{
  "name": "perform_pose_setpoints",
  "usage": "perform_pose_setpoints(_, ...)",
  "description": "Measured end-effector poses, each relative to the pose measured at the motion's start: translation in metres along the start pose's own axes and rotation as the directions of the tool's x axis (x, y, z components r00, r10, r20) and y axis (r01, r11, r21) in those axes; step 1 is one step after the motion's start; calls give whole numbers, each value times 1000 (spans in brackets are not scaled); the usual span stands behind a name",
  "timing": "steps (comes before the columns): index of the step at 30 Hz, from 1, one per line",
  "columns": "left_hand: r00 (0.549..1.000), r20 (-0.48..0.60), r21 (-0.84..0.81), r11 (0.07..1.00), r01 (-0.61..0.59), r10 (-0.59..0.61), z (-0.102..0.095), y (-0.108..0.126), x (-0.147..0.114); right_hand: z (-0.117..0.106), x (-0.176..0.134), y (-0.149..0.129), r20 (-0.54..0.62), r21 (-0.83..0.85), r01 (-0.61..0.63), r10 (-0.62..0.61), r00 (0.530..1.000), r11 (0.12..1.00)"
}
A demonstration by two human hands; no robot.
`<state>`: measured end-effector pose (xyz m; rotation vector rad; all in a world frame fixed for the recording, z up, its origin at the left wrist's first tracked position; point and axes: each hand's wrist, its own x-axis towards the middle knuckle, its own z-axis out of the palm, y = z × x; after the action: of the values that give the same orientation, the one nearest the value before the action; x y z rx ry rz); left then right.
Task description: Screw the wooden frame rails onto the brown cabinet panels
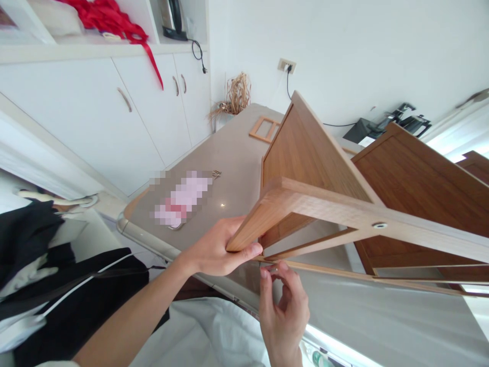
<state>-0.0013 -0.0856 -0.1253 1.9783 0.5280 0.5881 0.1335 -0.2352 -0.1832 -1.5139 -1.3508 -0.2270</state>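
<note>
A wooden frame piece of a panelled furniture unit (332,199) stands over the table, tilted up toward me. My left hand (221,250) is wrapped round its near lower end, thumb on the front edge. Just to the right and below, my right hand (284,300) pinches a small metal piece (272,269), screw-like, between thumb and index finger. Its tip is close to the frame's lower rail (321,268); whether it touches I cannot tell. A round metal fitting (379,225) sits in the frame's upper bar.
On the grey table (237,148) lie a blurred pink item (183,199), several small metal parts (216,174) and a small wooden frame (263,129). More brown panels (424,199) extend right. A dried plant (237,94) stands at the far end, white cabinets (87,112) on the left.
</note>
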Motion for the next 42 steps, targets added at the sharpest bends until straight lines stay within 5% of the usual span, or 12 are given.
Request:
perform_pose_setpoints(10,999,-33,-47,999,-5,4,6,-12,-2,-25,0,16,183,-62,52,-39,982,997)
perform_pose_setpoints(15,999,-46,-69,997,-28,25,7,-5,-1,-30,-7,22,141,-90,16,-3,990,996)
perform_pose_setpoints(22,996,-80,-64,997,-38,33,4,-3,-1,-28,-8,23,209,-100,78,-56,976,992)
perform_pose_setpoints(29,995,-89,-66,996,-56,50,2,2,-1,-25,-14,18,108,-240,68,-43,993,969)
perform_pose_setpoints(35,994,-88,-76,995,-65,58,2,1,-3,-19,-22,14,155,-158,84,-59,986,984)
perform_pose_setpoints(42,995,-82,-77,995,-63,56,2,4,-4,-6,-27,12,238,-72,236,-213,948,969)
